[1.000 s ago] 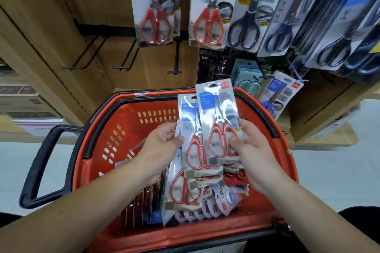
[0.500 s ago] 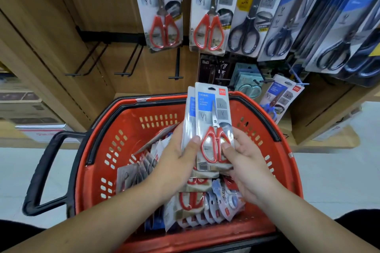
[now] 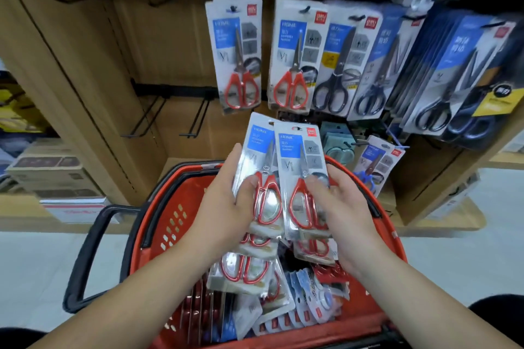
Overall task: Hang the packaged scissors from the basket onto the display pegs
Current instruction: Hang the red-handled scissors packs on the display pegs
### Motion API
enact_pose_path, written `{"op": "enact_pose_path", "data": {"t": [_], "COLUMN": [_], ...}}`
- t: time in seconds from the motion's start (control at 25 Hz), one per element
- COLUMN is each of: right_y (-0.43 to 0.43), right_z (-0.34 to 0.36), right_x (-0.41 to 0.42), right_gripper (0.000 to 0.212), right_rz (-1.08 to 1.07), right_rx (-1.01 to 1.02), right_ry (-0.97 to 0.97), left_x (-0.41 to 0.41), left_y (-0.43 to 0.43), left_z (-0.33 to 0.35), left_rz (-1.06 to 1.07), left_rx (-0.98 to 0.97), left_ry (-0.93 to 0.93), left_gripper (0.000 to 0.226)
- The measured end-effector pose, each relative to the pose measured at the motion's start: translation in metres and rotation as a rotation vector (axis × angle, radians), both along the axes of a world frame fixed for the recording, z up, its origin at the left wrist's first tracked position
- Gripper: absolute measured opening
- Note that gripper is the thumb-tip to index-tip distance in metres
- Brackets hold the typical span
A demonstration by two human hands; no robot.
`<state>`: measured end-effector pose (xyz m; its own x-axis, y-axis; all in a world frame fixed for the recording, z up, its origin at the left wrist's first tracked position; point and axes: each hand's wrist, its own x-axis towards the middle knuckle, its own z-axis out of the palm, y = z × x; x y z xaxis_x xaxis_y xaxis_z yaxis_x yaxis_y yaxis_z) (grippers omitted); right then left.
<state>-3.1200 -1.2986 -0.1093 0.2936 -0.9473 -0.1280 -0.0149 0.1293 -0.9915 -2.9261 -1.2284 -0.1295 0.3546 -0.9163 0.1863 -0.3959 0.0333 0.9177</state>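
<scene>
Above the red basket (image 3: 158, 224), my left hand (image 3: 226, 207) grips a stack of packaged red-handled scissors (image 3: 256, 156), thumb across the handles. My right hand (image 3: 337, 207) holds a separate pack of red-handled scissors (image 3: 297, 156) by its lower right side, next to the stack. More scissor packs (image 3: 243, 269) lie in the basket under my hands. Two matching packs (image 3: 238, 51) hang on the wall pegs just above. Bare black pegs (image 3: 147, 116) jut out of the panel to the left of them.
Black-handled scissor packs (image 3: 337, 65) and more (image 3: 453, 71) fill the pegs to the right. A blue-handled pack (image 3: 374, 161) hangs lower right. Tape dispensers (image 3: 312, 297) lie in the basket's front. The basket's black handle (image 3: 85, 258) sticks out left. Boxes (image 3: 51, 173) sit on the left.
Both hands have risen from the basket toward the pegs, and the view tilted up. The right hand's pack has drawn apart from the left hand's stack.
</scene>
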Motion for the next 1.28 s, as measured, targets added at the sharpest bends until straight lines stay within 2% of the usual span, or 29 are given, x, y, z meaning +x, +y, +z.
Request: {"op": "enact_pose_path", "data": {"t": [0.16, 0.36, 0.48, 0.6, 0.88, 1.16, 1.28], "right_y": [0.009, -0.003, -0.023, -0.043, -0.077, -0.089, -0.106], "right_z": [0.035, 0.075, 0.092, 0.101, 0.076, 0.067, 0.08], "right_x": [0.015, 0.053, 0.087, 0.116, 0.152, 0.161, 0.172], "right_gripper": [0.065, 0.071, 0.072, 0.071, 0.072, 0.07, 0.07], "right_rz": [0.012, 0.052, 0.062, 0.061, 0.065, 0.005, 0.011], "right_rx": [-0.216, -0.412, -0.497, -0.527, -0.613, -0.588, -0.558], "right_ry": [-0.044, -0.029, 0.005, 0.039, 0.097, 0.15, 0.256], "left_x": [0.017, 0.053, 0.077, 0.097, 0.107, 0.112, 0.108], "left_y": [0.004, 0.002, -0.002, -0.005, -0.014, -0.014, -0.014], "left_z": [0.042, 0.09, 0.103, 0.107, 0.104, 0.101, 0.103], "left_rz": [0.088, 0.179, 0.248, 0.28, 0.22, 0.213, 0.209], "left_rx": [-0.159, -0.26, -0.277, -0.236, -0.244, -0.232, -0.24], "left_ry": [-0.033, 0.003, 0.044, 0.114, 0.147, 0.169, 0.173], "left_gripper": [0.053, 0.04, 0.042, 0.052, 0.048, 0.05, 0.048]}}
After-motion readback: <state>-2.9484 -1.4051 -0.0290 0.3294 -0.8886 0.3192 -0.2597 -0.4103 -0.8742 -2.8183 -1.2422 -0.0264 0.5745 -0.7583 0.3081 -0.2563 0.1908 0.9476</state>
